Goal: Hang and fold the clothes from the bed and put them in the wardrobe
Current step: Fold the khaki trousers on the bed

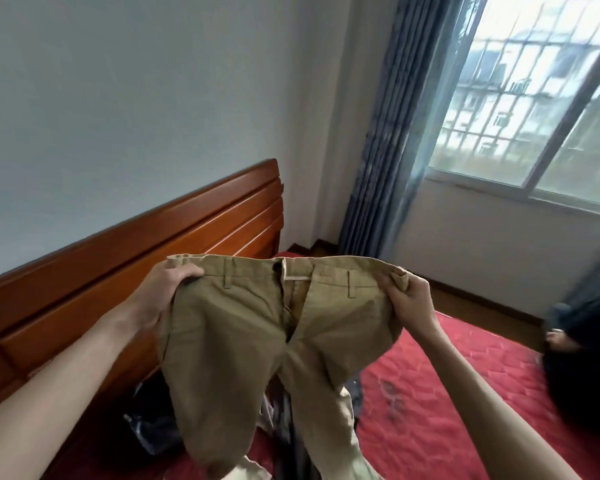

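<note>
Pale walls and a barred window [520, 98] at two o'clock frame a bedroom where a person lifts khaki trousers [257, 341] above a bed [447, 393] covered in a red quilted spread. A wooden headboard [136, 271] runs along nine o'clock, and a blue curtain [385, 133] hangs at one o'clock. A dark garment [586, 368] lies heaped at four o'clock, with more clothes [153, 427] bunched at six o'clock beneath the hanging legs.

The trousers hang at centre frame, front outward, waist button done up but fly gaping, legs trailing down toward the pile below. The left hand [160, 299] grips the waistband corner at nine o'clock, fingers curled over its top edge; the right hand [409, 303] pinches the opposite corner at three o'clock, bunching the cloth.

Risks from here look modest but real: the right-hand pinch holds only a small fold, so a shake could free that side and drop the trousers back onto the heap. The trailing legs may snag or drag the clothes below, and the open fly could skew any fold.
</note>
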Demonstrator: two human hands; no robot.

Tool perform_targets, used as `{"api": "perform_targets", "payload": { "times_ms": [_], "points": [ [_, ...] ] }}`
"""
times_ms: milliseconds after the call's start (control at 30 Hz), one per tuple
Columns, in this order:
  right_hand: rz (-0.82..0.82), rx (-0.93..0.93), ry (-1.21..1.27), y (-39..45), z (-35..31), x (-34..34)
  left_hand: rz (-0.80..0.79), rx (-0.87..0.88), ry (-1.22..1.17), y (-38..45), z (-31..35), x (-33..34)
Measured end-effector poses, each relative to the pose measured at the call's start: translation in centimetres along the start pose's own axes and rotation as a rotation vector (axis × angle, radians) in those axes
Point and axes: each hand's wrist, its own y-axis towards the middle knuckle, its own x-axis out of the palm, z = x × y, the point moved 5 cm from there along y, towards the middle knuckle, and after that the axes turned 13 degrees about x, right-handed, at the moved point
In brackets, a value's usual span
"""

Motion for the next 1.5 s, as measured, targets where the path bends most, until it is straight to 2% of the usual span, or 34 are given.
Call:
{"api": "perform_targets", "payload": {
  "times_ms": [167, 400, 700, 933, 1067, 1233, 1500],
  "points": [
    [0.181, -0.022, -0.177, -2.9, -3.0, -7.9, -0.127, 0.009, -0.044, 0.7, 2.2, 2.0],
    [0.512, -0.030, -0.483, -8.3, -4.9, -19.5, -0.244, 0.143, -0.103, 3.7, 6.8, 11.1],
    [0.743, -0.018, -0.667, -15.3, -8.7, -35.5, -0.276, 0.279, -0.116, 4.3, 14.2, 27.4],
    [0.860, 0.047, -0.851, -17.7, -10.6, -44.9, -0.167, 0.394, -0.042, 0.8, 18.5, 40.1],
    [0.901, 0.036, -0.905, -18.1, -11.0, -47.4, -0.100, 0.403, -0.063, -2.2, 19.3, 46.5],
    [0.823, 0.041, -0.821, -18.6, -8.6, -47.0, -0.064, 0.410, -0.033, -6.2, 18.6, 52.5],
    [0.750, 0.138, -0.602, -21.0, -3.3, -43.5, -0.197, 0.419, -0.031, -11.5, 18.6, 58.2]
  ]
}}
